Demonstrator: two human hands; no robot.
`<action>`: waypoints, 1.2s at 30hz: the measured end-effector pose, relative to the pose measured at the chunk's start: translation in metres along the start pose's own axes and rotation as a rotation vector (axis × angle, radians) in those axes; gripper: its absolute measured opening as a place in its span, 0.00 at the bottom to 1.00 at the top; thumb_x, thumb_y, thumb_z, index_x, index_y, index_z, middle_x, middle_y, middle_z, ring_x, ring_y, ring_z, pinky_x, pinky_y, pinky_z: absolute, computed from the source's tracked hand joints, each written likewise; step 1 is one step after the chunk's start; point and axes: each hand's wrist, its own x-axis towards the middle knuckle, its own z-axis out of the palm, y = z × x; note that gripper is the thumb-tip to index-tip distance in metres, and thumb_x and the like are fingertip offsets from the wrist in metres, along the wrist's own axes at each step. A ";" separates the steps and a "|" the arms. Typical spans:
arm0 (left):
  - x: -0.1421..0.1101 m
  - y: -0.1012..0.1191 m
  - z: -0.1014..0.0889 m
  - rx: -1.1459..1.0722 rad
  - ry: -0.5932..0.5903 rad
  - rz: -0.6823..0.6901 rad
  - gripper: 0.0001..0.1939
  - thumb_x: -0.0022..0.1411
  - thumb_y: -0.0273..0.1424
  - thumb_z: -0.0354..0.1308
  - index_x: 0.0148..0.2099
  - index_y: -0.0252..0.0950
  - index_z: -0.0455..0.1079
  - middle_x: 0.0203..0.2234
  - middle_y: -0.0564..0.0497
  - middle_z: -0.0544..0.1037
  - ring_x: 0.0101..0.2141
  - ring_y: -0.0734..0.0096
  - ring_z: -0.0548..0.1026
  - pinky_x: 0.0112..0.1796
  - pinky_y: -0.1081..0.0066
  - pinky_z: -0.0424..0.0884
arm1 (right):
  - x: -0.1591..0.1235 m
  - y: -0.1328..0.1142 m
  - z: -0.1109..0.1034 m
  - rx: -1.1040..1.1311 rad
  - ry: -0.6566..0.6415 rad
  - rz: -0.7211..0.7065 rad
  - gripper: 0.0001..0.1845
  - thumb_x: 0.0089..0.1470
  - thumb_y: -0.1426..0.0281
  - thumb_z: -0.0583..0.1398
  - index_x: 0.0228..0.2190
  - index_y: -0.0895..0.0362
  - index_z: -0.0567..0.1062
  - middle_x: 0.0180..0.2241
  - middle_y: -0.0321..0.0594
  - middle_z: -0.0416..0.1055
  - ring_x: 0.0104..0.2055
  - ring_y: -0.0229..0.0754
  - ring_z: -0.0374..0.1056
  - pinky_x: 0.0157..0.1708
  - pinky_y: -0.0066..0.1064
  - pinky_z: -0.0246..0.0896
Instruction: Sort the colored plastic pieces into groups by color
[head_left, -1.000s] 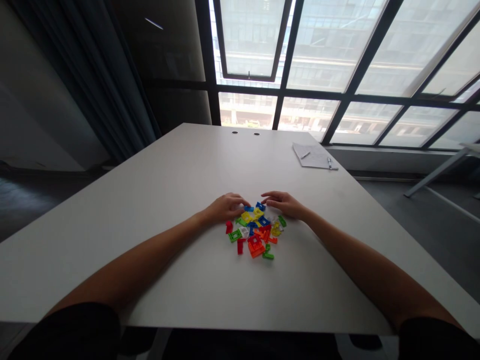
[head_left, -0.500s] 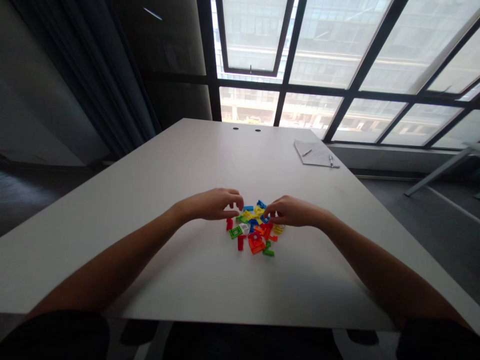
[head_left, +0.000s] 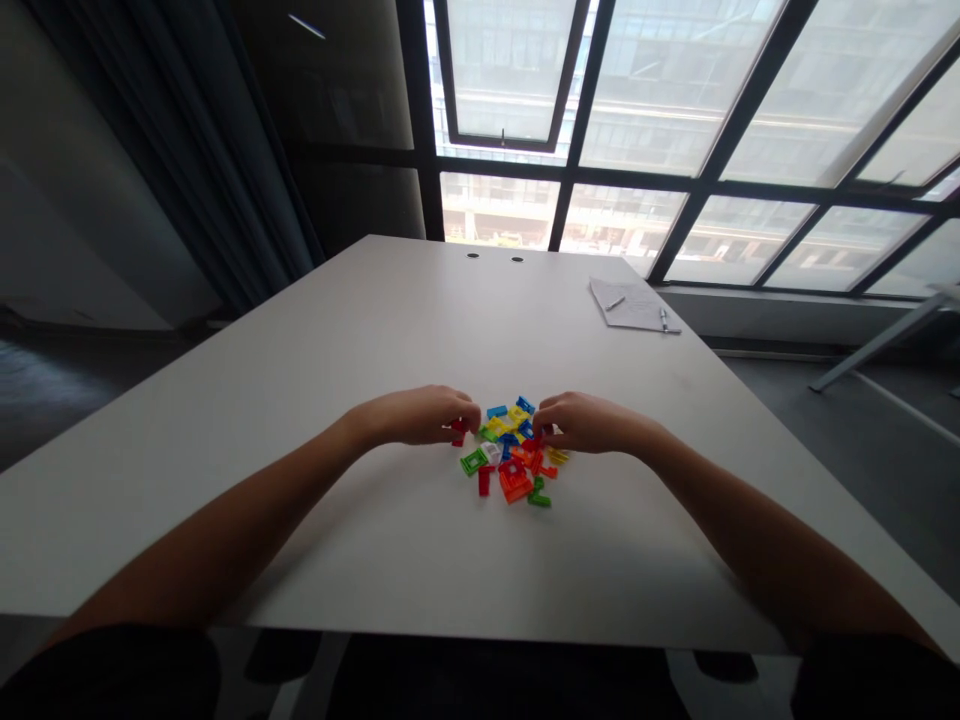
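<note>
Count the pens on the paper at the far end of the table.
2: one pen lies slanted near the far edge of the sheet of paper, and a second pen lies along its right edge.

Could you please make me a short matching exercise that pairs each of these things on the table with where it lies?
Things:
1. left hand
2. right hand
3. sheet of paper
4. green square-frame plastic piece

Places:
A. far right of the white tabletop, away from the pile
B. right side of the pile of coloured plastic pieces
C. front left of the pile
D. left side of the pile

Pairs: 1-D, 2-B, 3-A, 4-C
</note>
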 end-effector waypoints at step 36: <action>0.042 -0.133 0.029 0.060 0.709 -0.322 0.21 0.67 0.35 0.60 0.60 0.42 0.80 0.51 0.45 0.82 0.42 0.61 0.81 0.49 0.65 0.76 | 0.041 0.017 0.015 0.142 0.593 0.099 0.07 0.62 0.71 0.64 0.39 0.56 0.83 0.32 0.39 0.80 0.33 0.38 0.73 0.37 0.28 0.63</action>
